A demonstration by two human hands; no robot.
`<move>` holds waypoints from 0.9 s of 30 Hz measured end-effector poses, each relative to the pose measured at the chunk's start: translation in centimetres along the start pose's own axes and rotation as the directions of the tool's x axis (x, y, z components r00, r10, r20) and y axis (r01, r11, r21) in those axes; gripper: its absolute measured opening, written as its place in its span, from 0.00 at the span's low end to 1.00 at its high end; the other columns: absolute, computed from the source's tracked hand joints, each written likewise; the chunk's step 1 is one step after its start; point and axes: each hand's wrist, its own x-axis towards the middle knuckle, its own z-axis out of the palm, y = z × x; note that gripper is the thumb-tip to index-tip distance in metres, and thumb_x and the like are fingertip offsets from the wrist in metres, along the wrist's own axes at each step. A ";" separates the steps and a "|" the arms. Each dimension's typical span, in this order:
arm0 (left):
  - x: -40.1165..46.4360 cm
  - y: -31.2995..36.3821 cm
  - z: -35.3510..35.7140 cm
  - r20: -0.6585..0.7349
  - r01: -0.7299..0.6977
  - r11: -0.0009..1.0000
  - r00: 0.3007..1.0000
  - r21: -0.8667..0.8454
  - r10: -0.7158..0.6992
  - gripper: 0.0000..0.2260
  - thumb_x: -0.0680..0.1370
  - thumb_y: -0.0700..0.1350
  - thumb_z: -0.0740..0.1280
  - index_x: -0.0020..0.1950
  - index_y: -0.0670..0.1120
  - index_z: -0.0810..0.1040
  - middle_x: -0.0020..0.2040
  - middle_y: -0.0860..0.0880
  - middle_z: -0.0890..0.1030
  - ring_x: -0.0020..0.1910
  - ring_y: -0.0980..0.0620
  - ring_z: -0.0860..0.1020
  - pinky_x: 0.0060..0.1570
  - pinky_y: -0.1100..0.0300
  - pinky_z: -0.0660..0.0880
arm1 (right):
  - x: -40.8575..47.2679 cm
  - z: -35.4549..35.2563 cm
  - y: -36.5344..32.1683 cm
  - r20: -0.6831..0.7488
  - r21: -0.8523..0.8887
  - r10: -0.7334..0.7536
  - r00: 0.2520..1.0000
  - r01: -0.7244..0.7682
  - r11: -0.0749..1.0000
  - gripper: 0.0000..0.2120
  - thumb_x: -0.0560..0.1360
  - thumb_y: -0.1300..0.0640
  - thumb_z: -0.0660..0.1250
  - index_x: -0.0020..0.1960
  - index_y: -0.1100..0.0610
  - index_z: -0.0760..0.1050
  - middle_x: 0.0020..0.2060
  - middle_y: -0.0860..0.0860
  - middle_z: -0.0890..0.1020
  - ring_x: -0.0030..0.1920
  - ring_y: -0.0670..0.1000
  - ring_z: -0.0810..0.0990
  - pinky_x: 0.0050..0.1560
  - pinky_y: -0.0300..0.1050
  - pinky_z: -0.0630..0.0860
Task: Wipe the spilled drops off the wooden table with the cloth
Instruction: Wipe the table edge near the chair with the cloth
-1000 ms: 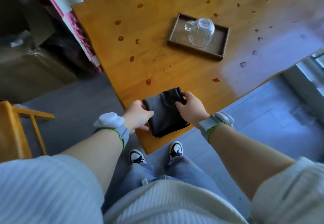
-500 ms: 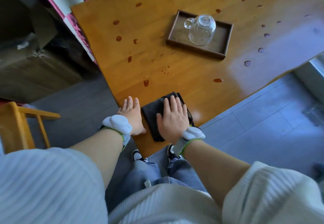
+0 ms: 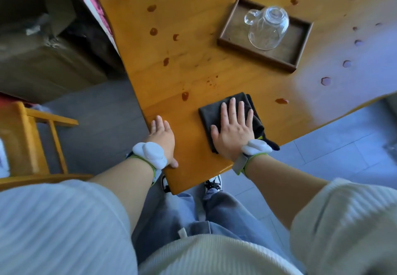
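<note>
right hand (image 3: 233,134): flat, fingers spread, pressing cloth (image 3: 211,111)
nearest drop (image 3: 185,95): just far-left of cloth
left hand (image 3: 161,137): flat on table (image 3: 214,64) edge

Daylight came in from the right, cool and fairly strong. It washed the right side of the tabletop (image 3: 214,64) in a pale bluish glare, so the wood there lost its warm colour and the drops (image 3: 325,81) showed as faint outlines. The left side of the room lay dim, the boxes (image 3: 43,59) murky. Under the glass mug (image 3: 267,28) sat a soft shadow. The wide lens bent the table edges, and the near sleeves (image 3: 55,227) looked soft and smeared.
</note>
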 end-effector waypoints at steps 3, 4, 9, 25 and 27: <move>0.1 -0.3 0.4 -0.015 0.006 1.000 1.000 -0.027 -0.006 0.64 0.66 0.57 0.80 0.78 0.38 0.33 0.78 0.39 0.33 0.79 0.41 0.39 0.75 0.47 0.56 | -1.8 1.0 -3.8 -0.010 0.028 -0.075 0.997 0.075 0.997 0.36 0.80 0.39 0.48 0.81 0.58 0.48 0.80 0.59 0.47 0.79 0.62 0.43 0.76 0.63 0.38; 0.2 -0.4 0.5 -0.020 0.003 0.999 1.000 -0.039 -0.004 0.64 0.65 0.58 0.80 0.78 0.39 0.33 0.78 0.40 0.32 0.79 0.41 0.38 0.75 0.47 0.56 | -2.8 1.3 -4.3 0.001 0.011 -0.143 0.990 0.143 0.990 0.36 0.80 0.38 0.48 0.81 0.58 0.49 0.80 0.59 0.48 0.79 0.61 0.43 0.77 0.63 0.39; 0.1 -0.7 0.6 -0.022 -0.009 0.998 1.000 -0.056 0.008 0.64 0.65 0.58 0.80 0.78 0.40 0.33 0.78 0.41 0.32 0.79 0.43 0.39 0.74 0.47 0.57 | -3.0 0.9 0.3 0.008 -0.061 -0.385 0.923 0.385 0.921 0.36 0.79 0.36 0.50 0.81 0.53 0.52 0.80 0.54 0.52 0.80 0.57 0.46 0.78 0.59 0.42; 0.1 0.0 -0.1 0.005 0.004 1.000 1.000 -0.024 -0.004 0.63 0.66 0.56 0.80 0.78 0.37 0.33 0.78 0.38 0.32 0.79 0.40 0.39 0.74 0.46 0.59 | -2.5 -0.4 0.2 0.064 -0.073 -0.500 0.863 0.504 0.861 0.35 0.78 0.41 0.51 0.81 0.52 0.49 0.80 0.53 0.45 0.80 0.56 0.42 0.78 0.59 0.38; 0.1 0.1 -0.1 0.004 0.008 1.000 1.000 -0.014 -0.008 0.63 0.66 0.56 0.80 0.78 0.36 0.34 0.78 0.37 0.33 0.79 0.40 0.40 0.74 0.46 0.59 | -3.5 -0.1 -1.9 -0.035 0.039 -0.319 0.947 0.320 0.947 0.34 0.78 0.44 0.54 0.80 0.56 0.54 0.80 0.57 0.50 0.80 0.58 0.47 0.78 0.60 0.43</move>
